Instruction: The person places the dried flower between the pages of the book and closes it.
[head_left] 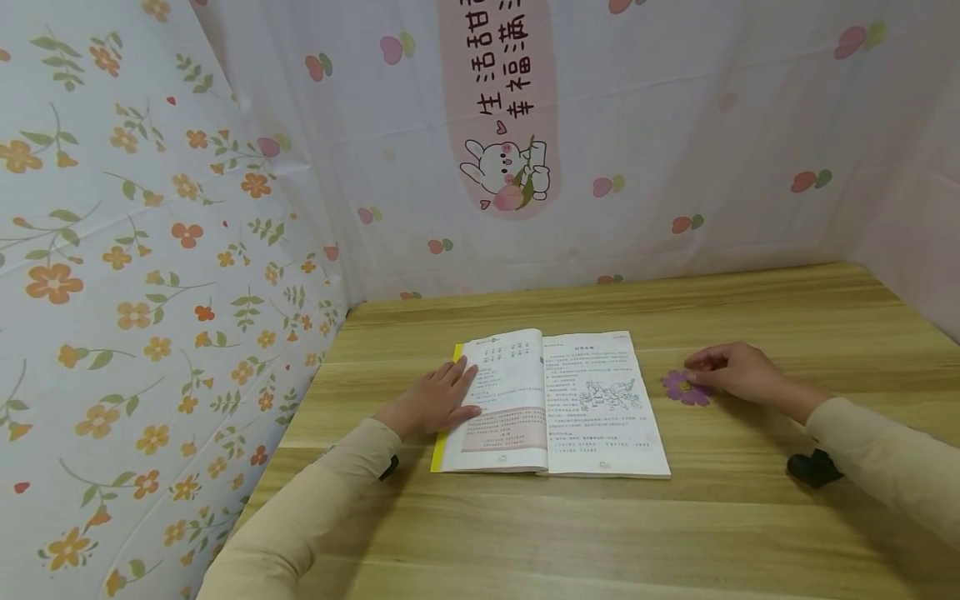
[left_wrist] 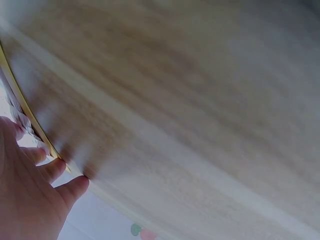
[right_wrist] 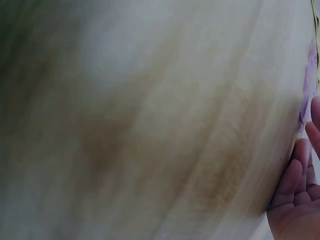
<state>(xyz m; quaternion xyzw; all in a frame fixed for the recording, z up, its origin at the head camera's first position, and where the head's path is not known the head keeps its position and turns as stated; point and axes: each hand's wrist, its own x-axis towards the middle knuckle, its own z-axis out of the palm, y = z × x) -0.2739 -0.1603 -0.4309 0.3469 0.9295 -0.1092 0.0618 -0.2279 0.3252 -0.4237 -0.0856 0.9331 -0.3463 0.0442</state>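
An open book [head_left: 600, 358] lies on the wooden table, its printed pages facing up and a yellow cover edge showing on the left. Across the left page's outer edge rests my left hand [head_left: 438, 398], fingers spread and fairly straight; its fingertips show at the yellow edge in the left wrist view. To the right of the book is a purple flower [head_left: 681, 390] with a small yellow centre, apparently flat and thin. My right hand [head_left: 738, 375] pinches its right side between thumb and fingers. In the right wrist view only a sliver of the flower [right_wrist: 308, 85] appears beside the fingertips.
The wooden table [head_left: 480, 533] reaches back to a printed curtain [head_left: 660, 133] with a cartoon rabbit and lettering. A floral cloth [head_left: 150, 292] hangs along the left side. Under the right forearm a dark object [head_left: 813, 468] shows, perhaps part of the wrist camera.
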